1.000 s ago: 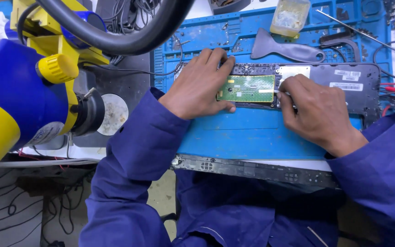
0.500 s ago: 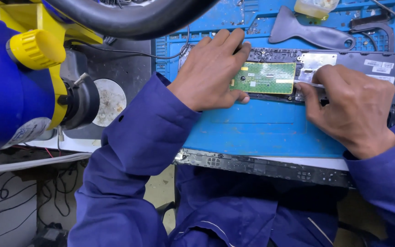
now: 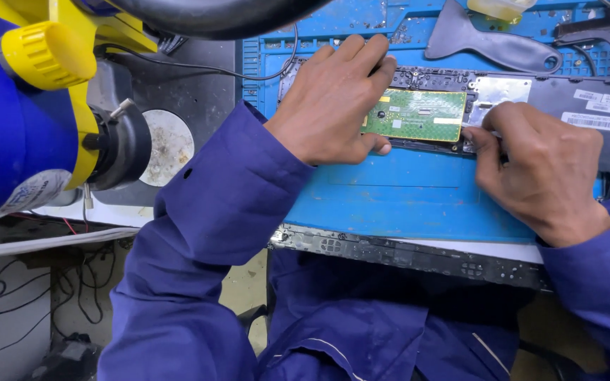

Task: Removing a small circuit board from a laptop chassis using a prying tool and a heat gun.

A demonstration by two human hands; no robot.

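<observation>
A black laptop panel [image 3: 587, 127] lies on a blue work mat [image 3: 390, 190], with a green circuit board [image 3: 421, 113] set in it and a silver metal plate [image 3: 499, 90] to the board's right. My left hand [image 3: 333, 106] clamps the panel at the board's left end, fingers over the far edge and thumb on the near edge. My right hand [image 3: 538, 169] is pinched shut at the board's right edge, just below the silver plate. It seems to hold a thin tool that barely shows.
A grey plastic scraper [image 3: 488, 42] and a yellowish bottle [image 3: 499, 8] lie beyond the panel. A blue and yellow machine [image 3: 15, 106] with a black ring [image 3: 213, 14] fills the left. A round white disc [image 3: 167, 144] sits beside it, and cables [image 3: 8, 289] hang below.
My head has leaned closer, so everything sits lower and larger. My right hand slid from the silver plate down to the board's right edge. My left hand kept its hold.
</observation>
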